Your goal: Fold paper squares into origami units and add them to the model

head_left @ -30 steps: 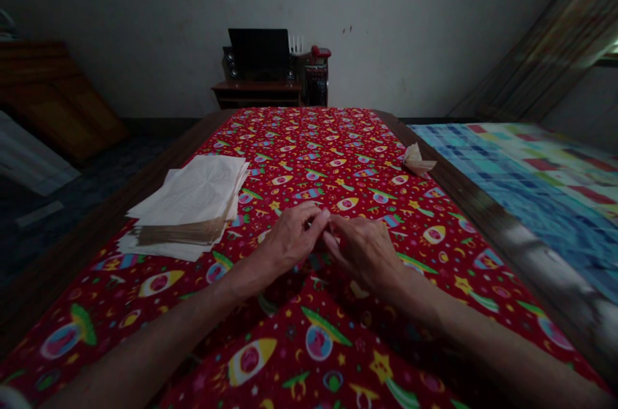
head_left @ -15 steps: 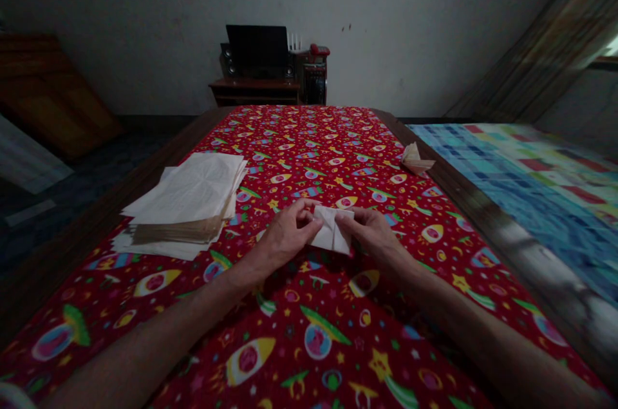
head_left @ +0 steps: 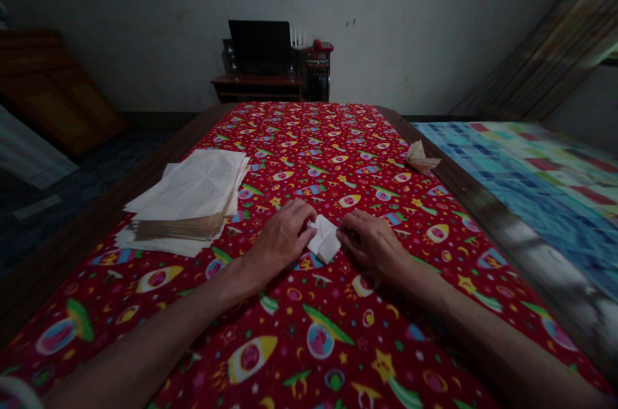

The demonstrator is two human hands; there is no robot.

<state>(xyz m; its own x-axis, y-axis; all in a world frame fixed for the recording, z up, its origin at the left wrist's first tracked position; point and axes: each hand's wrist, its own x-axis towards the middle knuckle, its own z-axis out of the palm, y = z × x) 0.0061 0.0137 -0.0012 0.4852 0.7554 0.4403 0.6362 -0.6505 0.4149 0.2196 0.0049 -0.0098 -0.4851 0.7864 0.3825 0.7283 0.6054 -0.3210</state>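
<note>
A small folded white paper [head_left: 324,239] lies on the red patterned tablecloth [head_left: 318,158] between my hands. My left hand [head_left: 282,239] has its fingers curled and pinches the paper's left edge. My right hand [head_left: 369,241] rests with curled fingers against the paper's right side; its fingertips touch the fold. A thick stack of white paper sheets [head_left: 188,199] sits to the left of my left hand.
A folded paper figure [head_left: 420,158] stands near the table's right edge. A bed with a blue checked cover [head_left: 531,183] lies to the right. Behind the table stands a low wooden stand [head_left: 261,85] with a dark screen [head_left: 261,45].
One second ago my hands covered the paper. Half a second ago they held it up, partly unfolded. Now it is lowered onto the cloth and folded smaller.
</note>
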